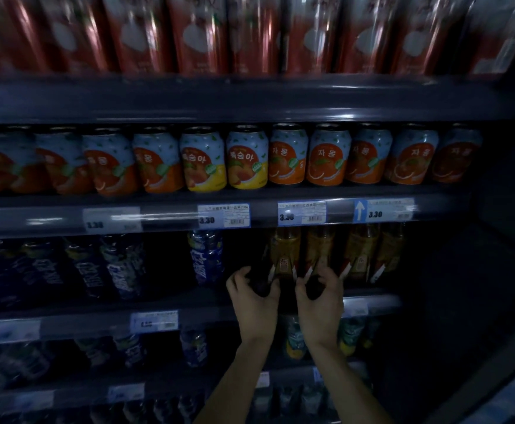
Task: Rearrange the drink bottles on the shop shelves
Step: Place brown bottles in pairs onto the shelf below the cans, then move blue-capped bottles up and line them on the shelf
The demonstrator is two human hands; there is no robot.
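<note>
Several amber tea bottles stand in a row on the third shelf, under the price rail. My left hand is curled around the base of the leftmost amber bottle. Beside it, my right hand grips the bottom of the neighbouring amber bottle. Both bottles stand upright at the shelf's front edge, and their lower parts are dark and hidden by my fingers. A blue-labelled bottle stands alone just left of my left hand, with a dark gap between them.
More blue-labelled bottles fill the left of the same shelf. Above, a row of orange and yellow fruit cans, then red cans on top. Price tags line the shelf rails. Lower shelves hold blue and green-yellow bottles.
</note>
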